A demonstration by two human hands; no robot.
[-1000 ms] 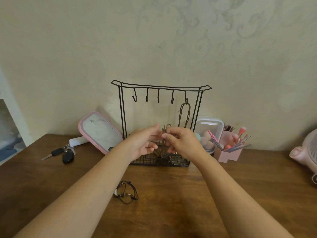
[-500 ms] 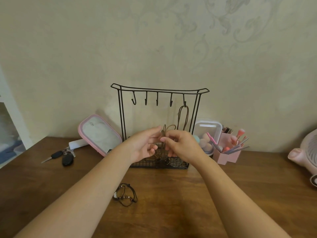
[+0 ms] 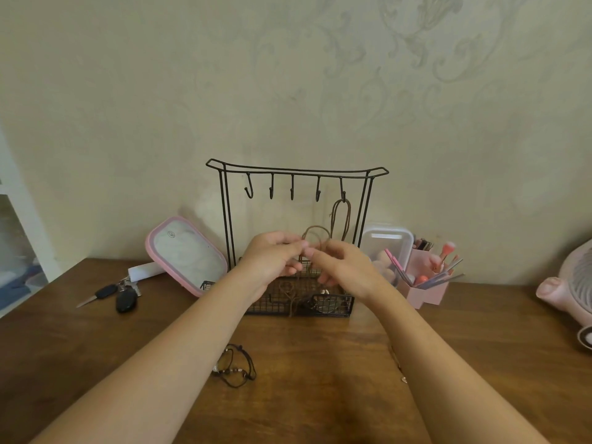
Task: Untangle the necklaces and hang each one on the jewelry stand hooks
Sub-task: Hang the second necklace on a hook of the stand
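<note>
A black wire jewelry stand point(image 3: 224, 219) with several hooks stands against the wall. A brown cord necklace point(image 3: 347, 216) hangs from its rightmost hook. In front of the stand, my left hand point(image 3: 272, 257) and my right hand point(image 3: 344, 267) both pinch a second brown cord necklace point(image 3: 315, 230); its loop arches above my fingers and its tail dangles down to the stand's mesh base. A dark beaded necklace point(image 3: 237, 366) lies on the wooden table between my forearms.
A pink-rimmed lid point(image 3: 185, 254) leans left of the stand, with car keys point(image 3: 118, 294) further left. A clear box point(image 3: 389, 243) and a pink brush holder point(image 3: 427, 280) stand to the right. A pink fan point(image 3: 570, 283) is at the right edge.
Both hands have lifted the brown cord necklace a little higher, and its loop now stands wider above my fingers. The view has tilted slightly upward.
</note>
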